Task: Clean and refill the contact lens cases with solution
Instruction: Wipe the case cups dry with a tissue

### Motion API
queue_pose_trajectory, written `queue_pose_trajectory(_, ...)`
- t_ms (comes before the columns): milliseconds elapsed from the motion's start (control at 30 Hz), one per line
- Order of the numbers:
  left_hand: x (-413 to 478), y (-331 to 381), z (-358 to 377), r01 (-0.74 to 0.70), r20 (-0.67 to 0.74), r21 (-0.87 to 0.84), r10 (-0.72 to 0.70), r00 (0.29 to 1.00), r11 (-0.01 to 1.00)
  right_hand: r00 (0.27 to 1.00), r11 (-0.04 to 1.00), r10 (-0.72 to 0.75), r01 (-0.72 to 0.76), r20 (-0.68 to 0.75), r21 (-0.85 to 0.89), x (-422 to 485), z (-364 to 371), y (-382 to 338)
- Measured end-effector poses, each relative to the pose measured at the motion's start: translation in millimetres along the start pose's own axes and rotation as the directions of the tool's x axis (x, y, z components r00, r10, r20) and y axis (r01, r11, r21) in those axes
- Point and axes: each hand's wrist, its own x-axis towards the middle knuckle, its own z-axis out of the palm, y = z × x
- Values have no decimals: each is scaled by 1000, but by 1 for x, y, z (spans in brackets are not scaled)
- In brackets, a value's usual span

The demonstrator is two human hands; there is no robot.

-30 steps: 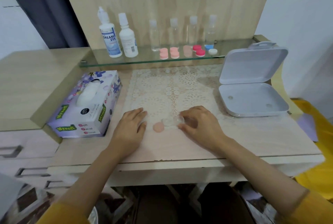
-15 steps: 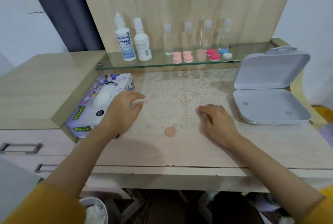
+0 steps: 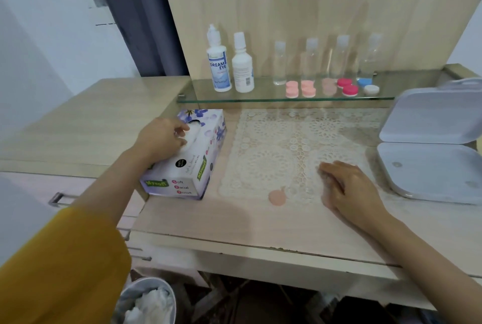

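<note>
Left hand (image 3: 161,141) has swung over onto the tissue box (image 3: 187,175); right hand (image 3: 352,190) hasn't budged.
Nearest me, the right lies flat and slack on the lace mat (image 3: 273,146), gripping nothing, the pink cap (image 3: 277,197) just left of it. Further out, left fingers (image 3: 182,130) pinch the tissue (image 3: 194,135) at the slot. Beyond, capped lens cases (image 3: 307,90) line the glass shelf (image 3: 260,98) beside the solution bottles (image 3: 219,70).

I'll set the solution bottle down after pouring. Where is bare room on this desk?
The lace mat is bare between the tissue box (left hand pinching a tissue) and the open white case, beyond the right hand. The desk's front strip, before the pink cap, is free too. The glass shelf is crowded except its right end.
</note>
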Motion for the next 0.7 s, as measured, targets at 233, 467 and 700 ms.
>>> queue_pose_trajectory(233, 1, 2, 5, -21, 66, 170, 10, 998, 985, 1000, 1000, 16, -16, 13, 4, -1, 2, 1)
queue_pose_trajectory(467, 1, 5, 8, 11, -3, 162, -10, 1000, 987, 999, 999, 38, -38, 36, -3, -1, -1, -1)
queue_pose_trajectory(700, 0, 3, 12, 13, -81, 92, -6, 997, 996, 996, 998, 69, -69, 63, 3, -1, -1, 0)
